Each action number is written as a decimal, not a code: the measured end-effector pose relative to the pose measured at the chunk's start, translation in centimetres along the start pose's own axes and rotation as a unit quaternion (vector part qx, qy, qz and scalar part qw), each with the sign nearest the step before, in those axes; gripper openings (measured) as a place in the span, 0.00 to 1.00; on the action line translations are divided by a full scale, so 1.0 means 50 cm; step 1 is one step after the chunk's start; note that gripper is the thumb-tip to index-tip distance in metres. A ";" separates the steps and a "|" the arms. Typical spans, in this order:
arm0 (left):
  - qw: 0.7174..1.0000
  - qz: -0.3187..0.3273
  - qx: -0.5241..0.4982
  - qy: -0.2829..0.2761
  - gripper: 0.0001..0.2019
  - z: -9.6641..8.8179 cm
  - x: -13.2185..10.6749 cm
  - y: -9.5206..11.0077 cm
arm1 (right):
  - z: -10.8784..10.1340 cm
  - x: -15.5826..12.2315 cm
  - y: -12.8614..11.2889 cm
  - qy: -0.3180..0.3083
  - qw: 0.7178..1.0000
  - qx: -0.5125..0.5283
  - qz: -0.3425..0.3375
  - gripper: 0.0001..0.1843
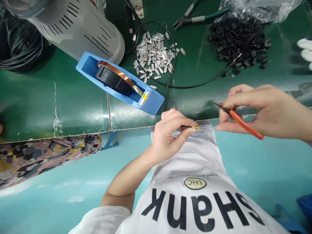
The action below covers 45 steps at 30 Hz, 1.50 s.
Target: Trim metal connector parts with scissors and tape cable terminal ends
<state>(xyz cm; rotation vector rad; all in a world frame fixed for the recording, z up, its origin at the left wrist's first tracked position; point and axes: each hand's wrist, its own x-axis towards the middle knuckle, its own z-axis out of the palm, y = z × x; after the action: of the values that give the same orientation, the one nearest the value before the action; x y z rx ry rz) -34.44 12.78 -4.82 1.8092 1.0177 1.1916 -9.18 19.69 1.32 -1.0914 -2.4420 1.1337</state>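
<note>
My left hand (172, 135) pinches the end of a black cable (187, 126) near the table's front edge. A short yellow tip sticks out past the thumb and forefinger. From that hand the cable seems to run up the table in a loop, its other end bare and coppery beside the black parts. To the right, my right hand (253, 107) is closed on small cutting pliers (243, 123) with orange-red handles. Their dark, pointed jaws face left, apart from the cable end. Some of the fingers are hidden behind the pliers.
A blue tape dispenser (151, 104) with amber tape stands left of my hands. Behind lie a pile of clear-and-metal connectors (156, 55), a heap of black plastic pieces (241, 39), and green-handled cutters (192, 19). A grey machine (80, 29) and coiled black cable (21, 48) occupy the left.
</note>
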 end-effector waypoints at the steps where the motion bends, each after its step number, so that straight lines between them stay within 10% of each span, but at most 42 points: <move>1: 1.000 0.004 -0.007 -0.003 0.04 0.000 0.001 -0.001 | 0.002 0.003 -0.006 0.011 1.000 0.006 0.003 0.10; 24: 0.999 0.025 0.008 -0.046 0.03 0.006 0.003 -0.009 | 0.039 0.036 -0.063 -0.057 0.987 -0.134 -0.075 0.08; 34: 1.000 0.022 0.013 -0.018 0.03 0.002 0.000 -0.009 | 0.051 0.034 -0.023 -0.057 0.997 0.031 0.044 0.06; 45: 0.997 -0.065 0.051 0.005 0.03 0.004 0.009 0.012 | -0.022 -0.011 -0.013 -0.010 0.939 -0.332 -0.088 0.10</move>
<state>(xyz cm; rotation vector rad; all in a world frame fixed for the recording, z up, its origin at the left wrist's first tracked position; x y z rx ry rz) -33.99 12.91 -4.19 1.7867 1.2030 1.0877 -8.59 19.63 2.58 -0.9738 -2.9502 0.2510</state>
